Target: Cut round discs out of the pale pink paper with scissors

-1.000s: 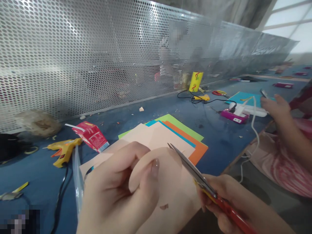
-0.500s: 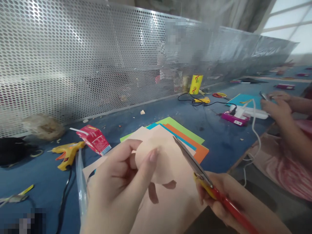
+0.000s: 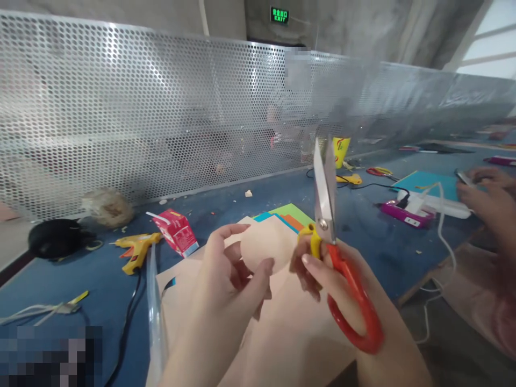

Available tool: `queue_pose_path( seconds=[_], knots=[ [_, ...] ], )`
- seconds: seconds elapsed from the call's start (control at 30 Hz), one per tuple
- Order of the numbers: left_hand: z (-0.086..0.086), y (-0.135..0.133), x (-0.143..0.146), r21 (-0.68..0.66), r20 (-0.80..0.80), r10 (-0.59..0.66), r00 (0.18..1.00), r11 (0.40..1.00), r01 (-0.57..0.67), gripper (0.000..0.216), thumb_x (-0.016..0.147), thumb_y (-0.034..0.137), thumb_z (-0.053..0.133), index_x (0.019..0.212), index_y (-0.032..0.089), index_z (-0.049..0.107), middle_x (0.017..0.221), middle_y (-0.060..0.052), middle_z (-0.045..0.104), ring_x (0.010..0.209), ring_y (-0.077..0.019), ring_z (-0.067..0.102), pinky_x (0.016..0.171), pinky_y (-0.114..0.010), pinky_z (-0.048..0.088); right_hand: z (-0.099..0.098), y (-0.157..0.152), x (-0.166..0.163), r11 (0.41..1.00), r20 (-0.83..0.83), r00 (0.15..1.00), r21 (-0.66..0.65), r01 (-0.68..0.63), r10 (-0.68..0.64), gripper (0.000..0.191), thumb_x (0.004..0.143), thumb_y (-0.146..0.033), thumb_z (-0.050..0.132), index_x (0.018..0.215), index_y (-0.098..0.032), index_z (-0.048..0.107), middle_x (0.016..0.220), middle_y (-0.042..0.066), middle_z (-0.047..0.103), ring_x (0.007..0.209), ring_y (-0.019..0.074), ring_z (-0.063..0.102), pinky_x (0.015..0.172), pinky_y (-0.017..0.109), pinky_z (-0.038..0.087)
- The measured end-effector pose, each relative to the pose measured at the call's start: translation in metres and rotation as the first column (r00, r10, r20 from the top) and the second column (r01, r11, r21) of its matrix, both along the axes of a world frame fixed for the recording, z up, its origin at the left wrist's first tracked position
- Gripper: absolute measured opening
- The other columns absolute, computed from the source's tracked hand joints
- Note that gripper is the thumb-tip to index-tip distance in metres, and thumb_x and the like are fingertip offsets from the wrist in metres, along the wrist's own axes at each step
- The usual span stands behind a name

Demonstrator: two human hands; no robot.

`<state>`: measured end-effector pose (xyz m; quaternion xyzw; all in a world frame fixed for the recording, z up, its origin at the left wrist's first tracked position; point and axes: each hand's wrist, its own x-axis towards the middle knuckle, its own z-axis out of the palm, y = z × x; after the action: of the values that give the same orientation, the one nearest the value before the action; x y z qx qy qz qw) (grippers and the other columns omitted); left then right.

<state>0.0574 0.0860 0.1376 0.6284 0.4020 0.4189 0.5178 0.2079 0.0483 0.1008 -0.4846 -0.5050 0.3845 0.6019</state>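
A: Our left hand pinched the round paper cutout, just left of the scissors.

B: And our right hand gripped those scissors, blades upright, nearly together.

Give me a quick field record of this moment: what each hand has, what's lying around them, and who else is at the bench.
left hand: pinches a round peach paper cutout between thumb and fingers
right hand: holds red-and-yellow scissors, blades pointing up, nearly closed
under the hands: peach paper sheet, with green, blue and orange sheets behind
left of the hands: yellow glue gun, red drink carton
surface: blue table, perforated metal screen at its back
others: another person's hands at far right, near a white power strip
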Motion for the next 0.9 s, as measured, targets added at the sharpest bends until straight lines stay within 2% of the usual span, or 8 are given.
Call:
queue_pose_path(
  seconds=[0.1, 0.23, 0.4, 0.5, 0.6, 0.67, 0.73, 0.9],
  knots=[
    [-0.004, 0.001, -0.001, -0.016, -0.016, -0.017, 1.0, 1.0, 0.016, 0.035, 0.078, 0.024, 0.065, 0.107, 0.024, 0.045, 0.061, 0.01, 0.059, 0.037, -0.0025, 0.04, 0.034, -0.012, 0.028, 0.004, 0.009, -0.005, 0.995, -0.001, 0.995, 0.032, 0.097, -0.097, 0.015, 0.077, -0.025, 0.066, 0.085, -0.02, 0.054, 0.073, -0.005, 0.053, 0.061, 0.0079, 0.051, 0.055, 0.017, 0.043],
    [-0.009, 0.007, -0.002, 0.0, -0.009, -0.003, 1.0, 1.0, 0.003, 0.02, 0.078, 0.029, 0.066, 0.094, 0.021, 0.059, 0.063, 0.005, 0.061, 0.045, -0.0038, 0.042, 0.039, -0.013, 0.03, 0.005, 0.014, -0.011, 0.996, -0.042, 0.995, 0.021, 0.091, -0.09, 0.018, 0.075, -0.024, 0.067, 0.078, -0.021, 0.05, 0.062, -0.007, 0.047, 0.048, 0.0068, 0.043, 0.044, 0.016, 0.038],
    [-0.006, 0.009, -0.004, 0.113, 0.064, 0.169, 0.984, 0.978, -0.175, 0.017, 0.076, 0.036, 0.069, 0.07, 0.021, 0.064, 0.057, 0.005, 0.052, 0.052, -0.0051, 0.044, 0.047, -0.011, 0.035, 0.002, 0.007, -0.014, 0.999, -0.068, 0.998, -0.054, 0.004, -0.008, 0.02, 0.079, -0.028, 0.066, 0.076, -0.02, 0.048, 0.056, -0.008, 0.046, 0.042, 0.0053, 0.042, 0.04, 0.015, 0.034],
    [0.001, 0.003, -0.002, 0.116, 0.127, 0.299, 0.946, 0.943, -0.313, 0.016, 0.08, 0.034, 0.064, 0.069, 0.022, 0.061, 0.053, 0.008, 0.048, 0.046, -0.0032, 0.041, 0.044, -0.009, 0.033, -0.004, -0.001, -0.012, 0.999, -0.08, 0.996, -0.027, -0.032, 0.03, 0.032, 0.081, -0.046, 0.065, 0.075, -0.019, 0.048, 0.062, -0.005, 0.047, 0.052, 0.0071, 0.044, 0.048, 0.018, 0.035],
    [0.004, -0.002, 0.0, 0.138, 0.159, 0.396, 0.904, 0.898, -0.418, 0.016, 0.079, 0.033, 0.065, 0.068, 0.023, 0.06, 0.049, 0.008, 0.049, 0.043, -0.0034, 0.041, 0.04, -0.01, 0.032, -0.011, -0.009, -0.008, 0.995, 0.082, 0.992, -0.041, -0.095, 0.098, 0.038, 0.084, -0.058, 0.057, 0.086, -0.021, 0.05, 0.074, -0.002, 0.048, 0.064, 0.0107, 0.045, 0.057, 0.021, 0.037],
    [0.004, -0.004, 0.0, 0.209, 0.174, 0.445, 0.879, 0.855, -0.474, 0.014, 0.076, 0.032, 0.068, 0.067, 0.024, 0.062, 0.05, 0.008, 0.053, 0.043, -0.0039, 0.042, 0.039, -0.01, 0.032, -0.013, -0.014, -0.006, 0.991, 0.249, 0.962, -0.108, -0.084, 0.109, 0.029, 0.087, -0.051, 0.053, 0.091, -0.022, 0.049, 0.076, -0.002, 0.048, 0.064, 0.0119, 0.046, 0.057, 0.023, 0.037],
    [0.003, -0.005, 0.001, 0.264, 0.192, 0.486, 0.853, 0.811, -0.522, 0.012, 0.075, 0.031, 0.069, 0.067, 0.024, 0.064, 0.052, 0.008, 0.055, 0.044, -0.0039, 0.043, 0.04, -0.01, 0.033, -0.014, -0.019, -0.007, 0.987, 0.305, 0.95, -0.16, -0.02, 0.069, 0.02, 0.086, -0.041, 0.051, 0.091, -0.022, 0.05, 0.077, -0.001, 0.048, 0.067, 0.0139, 0.048, 0.059, 0.025, 0.037],
    [0.007, -0.014, 0.005, 0.258, 0.251, 0.51, 0.823, 0.784, -0.565, 0.014, 0.077, 0.022, 0.069, 0.064, 0.025, 0.063, 0.056, 0.009, 0.057, 0.052, -0.0042, 0.045, 0.046, -0.01, 0.035, -0.01, -0.032, -0.013, 0.966, 0.086, 0.993, -0.251, -0.058, 0.082, 0.033, 0.083, -0.057, 0.053, 0.091, -0.025, 0.052, 0.082, 0.0, 0.05, 0.076, 0.0169, 0.053, 0.07, 0.029, 0.045]
  ],
)
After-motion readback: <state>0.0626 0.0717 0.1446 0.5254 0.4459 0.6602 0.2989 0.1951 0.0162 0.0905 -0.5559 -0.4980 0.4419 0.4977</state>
